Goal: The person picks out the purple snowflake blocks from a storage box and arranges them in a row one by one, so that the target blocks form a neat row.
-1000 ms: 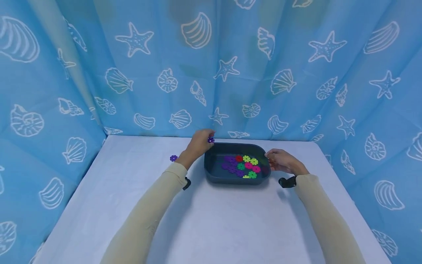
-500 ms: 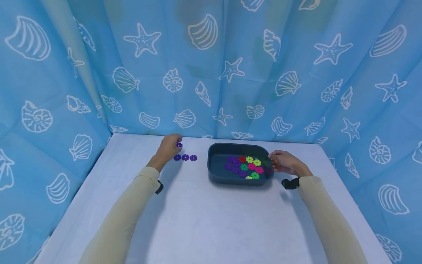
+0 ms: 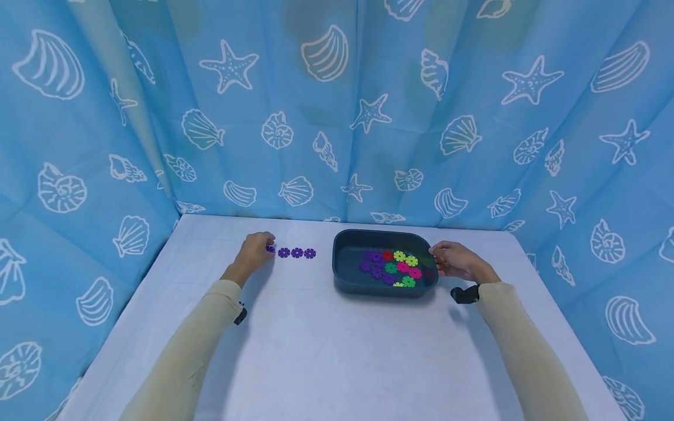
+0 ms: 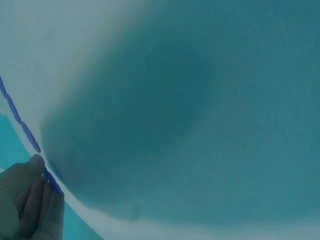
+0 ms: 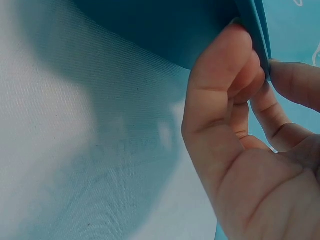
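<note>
My left hand (image 3: 254, 251) pinches a purple flower-shaped disc (image 3: 271, 248) between thumb and fingers, close over the white table. This disc lines up with the left end of a row of three similar purple discs (image 3: 297, 252). In the left wrist view the pinched disc (image 4: 52, 181) appears edge-on, partly covered by the fingertips. My right hand (image 3: 457, 260) grips the right end wall of a dark blue-grey tub (image 3: 385, 289); the right wrist view has the tub's rim (image 5: 257, 35) between thumb and fingers. Inside the tub lie several purple, red, yellow, green and pink discs (image 3: 402, 266).
The white-covered table (image 3: 358, 356) ends at the back against a blue curtain (image 3: 337, 146) printed with shells and starfish. Curtain also hangs along the left and right sides. The tub stands right of the disc row, with bare cloth between them.
My left hand has carried the purple disc leftward from the tub's left rim, then down to the left end of the row. My right hand has stayed at the tub's rim.
</note>
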`<act>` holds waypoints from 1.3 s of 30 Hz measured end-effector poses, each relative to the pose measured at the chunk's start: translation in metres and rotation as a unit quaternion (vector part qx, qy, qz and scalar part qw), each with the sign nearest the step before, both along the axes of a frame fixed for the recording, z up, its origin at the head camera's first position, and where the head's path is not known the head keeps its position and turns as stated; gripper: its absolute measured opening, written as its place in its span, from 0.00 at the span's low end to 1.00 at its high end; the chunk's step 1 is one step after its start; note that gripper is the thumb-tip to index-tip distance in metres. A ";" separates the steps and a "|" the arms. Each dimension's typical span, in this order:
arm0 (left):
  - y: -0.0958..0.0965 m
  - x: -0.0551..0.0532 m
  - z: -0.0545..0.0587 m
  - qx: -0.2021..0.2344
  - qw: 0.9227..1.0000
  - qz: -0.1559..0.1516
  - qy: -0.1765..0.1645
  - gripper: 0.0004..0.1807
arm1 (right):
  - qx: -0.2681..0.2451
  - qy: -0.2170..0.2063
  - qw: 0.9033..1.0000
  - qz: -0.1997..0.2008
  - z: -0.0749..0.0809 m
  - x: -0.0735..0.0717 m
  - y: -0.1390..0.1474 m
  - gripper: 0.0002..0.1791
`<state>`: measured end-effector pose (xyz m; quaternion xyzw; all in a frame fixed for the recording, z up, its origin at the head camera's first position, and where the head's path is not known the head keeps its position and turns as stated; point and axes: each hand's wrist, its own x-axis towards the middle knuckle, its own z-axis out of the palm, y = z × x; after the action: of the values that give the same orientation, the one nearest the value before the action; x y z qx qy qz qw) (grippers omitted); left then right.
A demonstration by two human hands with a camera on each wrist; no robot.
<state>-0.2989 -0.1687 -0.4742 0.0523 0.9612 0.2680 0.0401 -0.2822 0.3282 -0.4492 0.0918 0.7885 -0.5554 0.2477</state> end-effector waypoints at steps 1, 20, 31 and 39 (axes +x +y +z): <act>0.000 0.000 -0.001 0.001 1.000 -0.002 -0.001 0.25 | 0.002 0.001 1.000 0.001 0.000 0.000 0.000 0.20; 0.007 -0.003 -0.003 0.010 1.000 0.017 -0.004 0.25 | 0.005 -0.004 1.000 -0.006 0.004 0.001 0.002 0.20; 0.056 -0.011 0.036 0.059 0.994 -0.041 0.085 0.24 | 0.008 -0.006 1.000 -0.019 0.001 -0.001 0.002 0.20; 0.120 -0.011 0.054 0.105 0.981 -0.093 0.132 0.21 | 0.008 -0.004 1.000 -0.018 -0.002 -0.001 0.001 0.21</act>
<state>-0.3096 -0.0491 -0.4206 0.1807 0.9153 0.3535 -0.0684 -0.2832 0.3290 -0.4511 0.1100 0.7901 -0.5530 0.2404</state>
